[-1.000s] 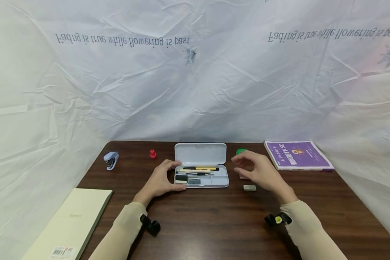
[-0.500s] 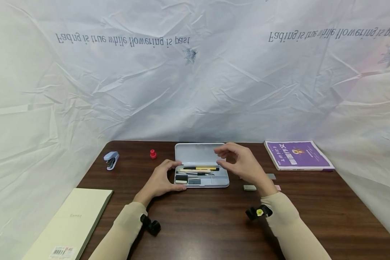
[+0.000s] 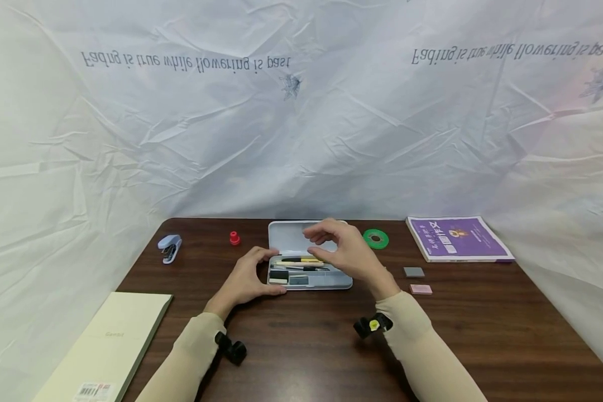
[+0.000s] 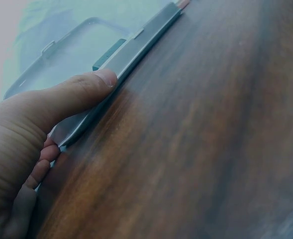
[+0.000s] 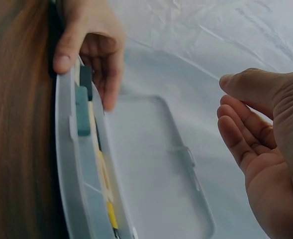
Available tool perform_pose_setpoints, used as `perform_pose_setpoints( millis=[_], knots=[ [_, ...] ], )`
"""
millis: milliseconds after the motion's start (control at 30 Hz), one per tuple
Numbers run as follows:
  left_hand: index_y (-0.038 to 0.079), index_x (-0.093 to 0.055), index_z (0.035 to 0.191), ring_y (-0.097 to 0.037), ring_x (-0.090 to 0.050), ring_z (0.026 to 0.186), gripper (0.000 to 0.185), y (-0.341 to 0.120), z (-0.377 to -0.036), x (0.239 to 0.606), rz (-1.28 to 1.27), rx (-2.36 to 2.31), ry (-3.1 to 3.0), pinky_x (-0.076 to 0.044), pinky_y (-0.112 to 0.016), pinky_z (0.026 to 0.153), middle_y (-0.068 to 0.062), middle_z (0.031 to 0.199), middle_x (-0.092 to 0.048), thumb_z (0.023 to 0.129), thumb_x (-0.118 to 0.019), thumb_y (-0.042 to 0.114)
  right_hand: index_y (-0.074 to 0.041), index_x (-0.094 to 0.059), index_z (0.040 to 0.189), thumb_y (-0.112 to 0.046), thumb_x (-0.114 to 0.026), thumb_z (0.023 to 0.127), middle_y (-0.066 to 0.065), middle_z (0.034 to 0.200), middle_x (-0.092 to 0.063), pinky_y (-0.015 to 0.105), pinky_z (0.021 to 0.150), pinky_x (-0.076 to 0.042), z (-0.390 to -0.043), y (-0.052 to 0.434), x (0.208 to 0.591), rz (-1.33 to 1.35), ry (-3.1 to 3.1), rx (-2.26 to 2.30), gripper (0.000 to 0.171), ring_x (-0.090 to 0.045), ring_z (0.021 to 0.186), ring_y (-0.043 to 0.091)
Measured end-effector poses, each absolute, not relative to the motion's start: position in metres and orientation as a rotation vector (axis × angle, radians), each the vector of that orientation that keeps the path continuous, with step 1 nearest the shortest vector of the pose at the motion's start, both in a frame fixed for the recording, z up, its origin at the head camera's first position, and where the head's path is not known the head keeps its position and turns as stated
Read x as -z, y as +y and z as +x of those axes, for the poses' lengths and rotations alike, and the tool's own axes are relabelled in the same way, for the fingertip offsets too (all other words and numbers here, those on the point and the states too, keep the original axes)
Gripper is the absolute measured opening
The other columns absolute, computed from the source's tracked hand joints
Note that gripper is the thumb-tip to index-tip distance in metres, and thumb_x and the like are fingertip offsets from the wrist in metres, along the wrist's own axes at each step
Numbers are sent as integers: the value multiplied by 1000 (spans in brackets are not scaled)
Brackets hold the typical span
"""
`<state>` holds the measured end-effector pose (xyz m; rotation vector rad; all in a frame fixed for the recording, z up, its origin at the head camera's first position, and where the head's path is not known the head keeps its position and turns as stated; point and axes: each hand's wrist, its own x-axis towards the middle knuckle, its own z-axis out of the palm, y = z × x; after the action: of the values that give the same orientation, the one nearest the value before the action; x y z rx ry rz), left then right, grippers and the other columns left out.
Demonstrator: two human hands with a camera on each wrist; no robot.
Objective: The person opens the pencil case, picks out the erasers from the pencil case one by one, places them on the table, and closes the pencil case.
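While my left hand (image 3: 246, 279) grips the case (image 3: 309, 283), my empty right hand (image 3: 341, 251) has moved from 3 o'clock over it.

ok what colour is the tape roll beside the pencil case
Green tape roll, clearest in the head view.

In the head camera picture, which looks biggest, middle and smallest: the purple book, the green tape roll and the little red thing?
Largest to smallest as they look in the head view:
1. purple book
2. green tape roll
3. little red thing
All three lie about equally far back on the table, so nearness hardly skews this.
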<state>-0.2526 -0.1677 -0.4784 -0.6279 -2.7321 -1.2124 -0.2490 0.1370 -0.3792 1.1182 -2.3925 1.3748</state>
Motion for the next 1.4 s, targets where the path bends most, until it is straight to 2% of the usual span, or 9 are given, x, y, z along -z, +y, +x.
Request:
perform_pose_setpoints(
  millis=[267,433,933,1400],
  knots=[
    [16,-66,153,-24,-63,128,96,-168,-253,478,-651,1196,-2731,-52,-54,113,-3,143,-65,73,-105,52,-10,-79,130,-4,-85,98,9,124,-76,41,96,-62,-252,119,403,1189,-2485,-1313,33,-75,107,29],
    [15,-65,154,-24,-63,127,96,-167,-252,478,-658,1209,-2734,-52,-53,113,-3,142,-65,74,-105,50,-4,-79,127,-3,-84,99,13,118,-76,38,94,-62,-253,112,417,1237,-2594,-1220,29,-74,103,25],
    [16,-65,155,-25,-62,127,96,-168,-253,477,-650,1222,-2735,-52,-54,112,-4,142,-64,75,-105,50,-9,-82,125,-4,-77,105,2,117,-74,37,93,-61,-246,102,426,1281,-2793,-868,21,-73,106,19],
    [16,-65,155,-25,-63,127,96,-168,-253,480,-640,1218,-2735,-52,-53,111,-4,142,-64,74,-105,49,-11,-81,118,-1,-78,102,-2,112,-71,34,89,-60,-246,104,419,1273,-2789,-966,18,-69,100,12]
  ],
)
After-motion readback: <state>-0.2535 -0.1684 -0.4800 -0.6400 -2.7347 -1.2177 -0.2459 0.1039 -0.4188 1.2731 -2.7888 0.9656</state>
